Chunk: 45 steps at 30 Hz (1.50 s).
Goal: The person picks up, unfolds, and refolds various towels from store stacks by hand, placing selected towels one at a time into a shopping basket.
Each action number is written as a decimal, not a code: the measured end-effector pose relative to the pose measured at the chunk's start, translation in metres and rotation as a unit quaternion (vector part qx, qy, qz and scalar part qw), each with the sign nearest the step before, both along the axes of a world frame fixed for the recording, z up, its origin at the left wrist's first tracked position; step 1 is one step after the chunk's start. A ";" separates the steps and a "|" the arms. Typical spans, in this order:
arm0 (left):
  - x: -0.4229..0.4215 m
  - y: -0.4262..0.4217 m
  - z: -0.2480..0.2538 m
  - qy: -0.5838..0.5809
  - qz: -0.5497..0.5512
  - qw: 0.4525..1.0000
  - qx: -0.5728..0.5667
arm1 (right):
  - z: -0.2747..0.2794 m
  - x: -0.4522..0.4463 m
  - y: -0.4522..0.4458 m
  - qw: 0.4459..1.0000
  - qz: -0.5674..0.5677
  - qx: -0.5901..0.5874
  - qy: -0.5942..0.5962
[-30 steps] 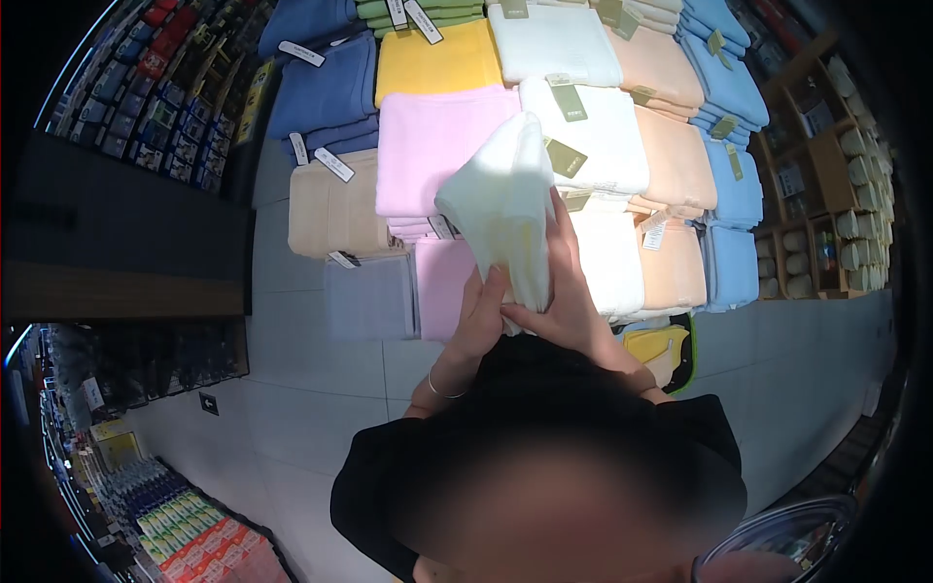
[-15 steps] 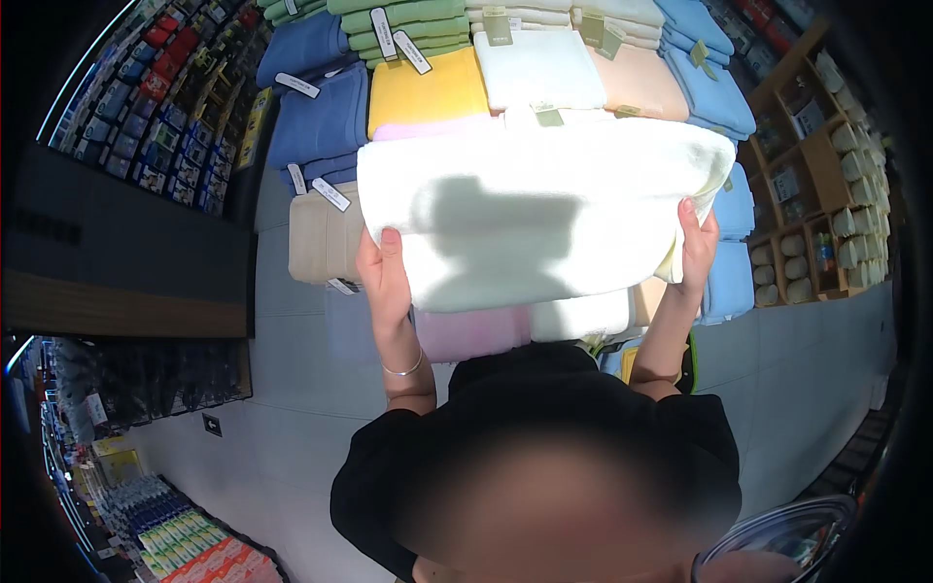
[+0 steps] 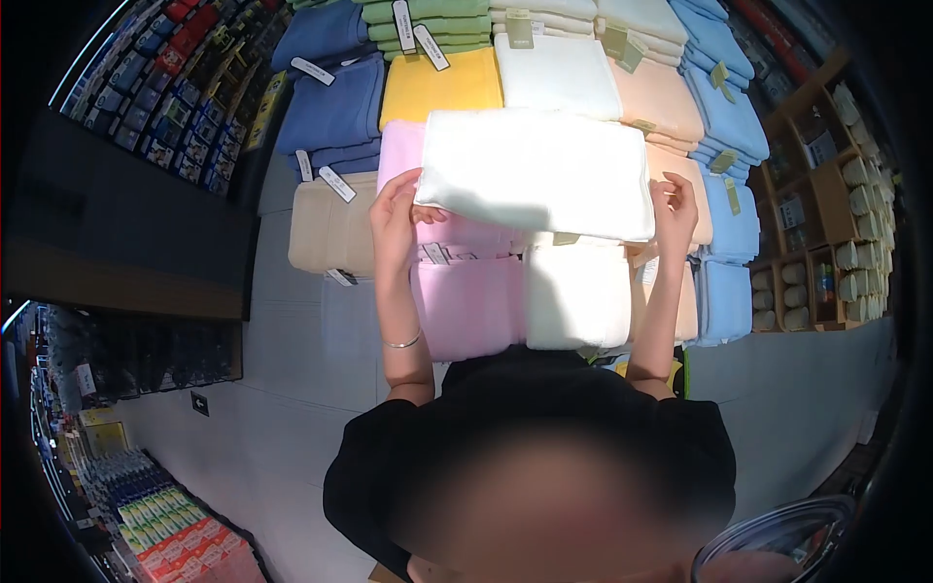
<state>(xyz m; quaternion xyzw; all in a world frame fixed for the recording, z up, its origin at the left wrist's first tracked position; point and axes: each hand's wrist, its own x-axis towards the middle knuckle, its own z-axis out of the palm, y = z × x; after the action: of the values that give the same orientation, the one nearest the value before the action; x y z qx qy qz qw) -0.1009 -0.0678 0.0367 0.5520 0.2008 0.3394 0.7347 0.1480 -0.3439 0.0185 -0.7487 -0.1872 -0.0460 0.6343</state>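
A folded white towel (image 3: 535, 165) lies roughly level over the front part of the towel display, brightly lit on top. My left hand (image 3: 394, 212) is closed on its left edge, thumb near the top side and fingertips showing below the near corner. Beside the right edge is my right hand (image 3: 673, 206), its fingers half-curled and apart, very close to the cloth. Under and around the towel are pink towels (image 3: 468, 306), a cream towel (image 3: 578, 296) and peach towels (image 3: 661, 97).
Yellow (image 3: 442, 87), blue (image 3: 330, 102) and green towels (image 3: 476, 34) are stacked behind, several with tags. A beige towel (image 3: 330, 223) sits at the left, light blue towels (image 3: 724, 219) at the right. Shelves (image 3: 816, 194) flank the display on the right.
The white towel, held wide and nearer me before, now looks narrower and sits farther forward. Both hands have moved inward, and the right hand's fingers have come off its face.
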 end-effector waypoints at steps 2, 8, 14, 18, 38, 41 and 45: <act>0.006 -0.005 0.000 -0.005 0.027 1.000 -0.009 | 0.035 -0.029 0.013 0.980 -0.074 -0.044 -0.181; 0.028 -0.029 0.002 -0.096 0.037 0.991 -0.081 | 0.069 -0.099 0.080 0.942 0.236 -0.013 -0.239; 0.046 -0.035 0.000 -0.056 0.050 0.997 -0.027 | 0.058 -0.109 0.137 0.937 0.296 0.009 -0.183; 0.054 -0.042 0.006 -0.040 0.068 0.997 0.000 | 0.052 -0.105 0.140 0.943 0.289 0.014 -0.166; 0.007 -0.107 0.072 -0.153 0.042 0.944 0.289 | 0.097 -0.132 0.079 0.914 0.297 0.151 -0.231; 0.009 -0.104 0.068 -0.142 0.075 0.925 0.345 | 0.096 -0.139 0.081 0.916 0.316 0.215 -0.121; 0.004 -0.085 0.074 -0.094 0.087 0.876 0.464 | 0.085 -0.133 0.087 0.909 0.331 0.213 -0.134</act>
<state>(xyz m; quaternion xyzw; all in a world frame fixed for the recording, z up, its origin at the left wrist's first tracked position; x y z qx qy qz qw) -0.0972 -0.1529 0.1103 0.7754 -0.0022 0.5067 0.3768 0.0151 -0.2565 0.1037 -0.4776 -0.4935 0.0275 0.7264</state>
